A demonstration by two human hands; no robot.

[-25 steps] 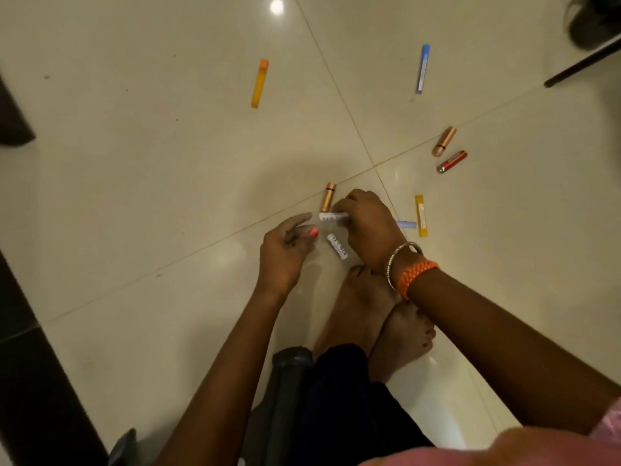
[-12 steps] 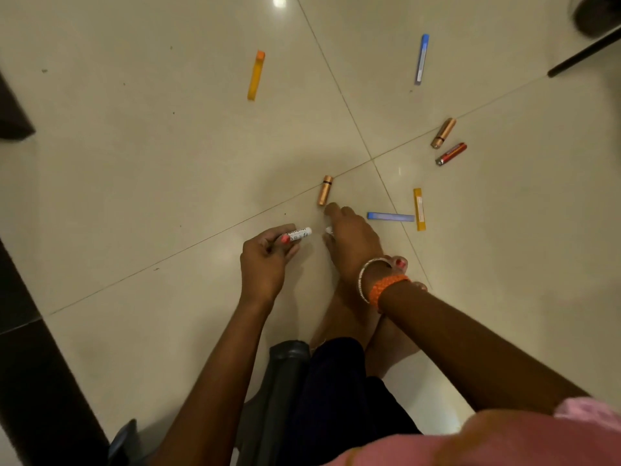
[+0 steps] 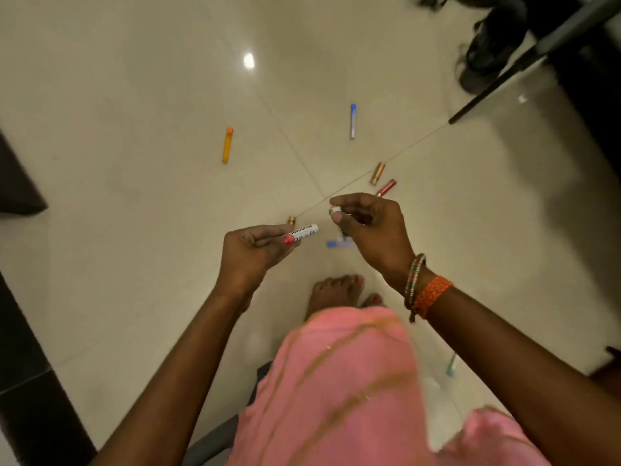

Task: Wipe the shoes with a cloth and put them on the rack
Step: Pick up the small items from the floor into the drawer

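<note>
My left hand [image 3: 250, 255] pinches a white battery [image 3: 304, 231] with dark print, its end pointing right. My right hand [image 3: 371, 230] pinches another small white battery [image 3: 335, 209] between thumb and forefinger, held above the floor. The two hands are close together, a short gap between them. Dark shoes [image 3: 492, 48] lie on the floor at the top right, partly behind a black bar [image 3: 524, 58]. No cloth shows.
Scattered on the pale tiled floor [image 3: 134, 213]: a yellow tube [image 3: 227, 145], a blue tube [image 3: 353, 121], a copper battery [image 3: 378, 173], a red battery [image 3: 386, 187], a copper battery [image 3: 291, 220] and a blue tube [image 3: 337, 244] under my hands. My bare feet [image 3: 339, 290] stand below.
Both hands have lifted from the floor, each holding a white battery. My right hand picked one up from the tiles. The view has risen and tipped back, showing the shoes at top right.
</note>
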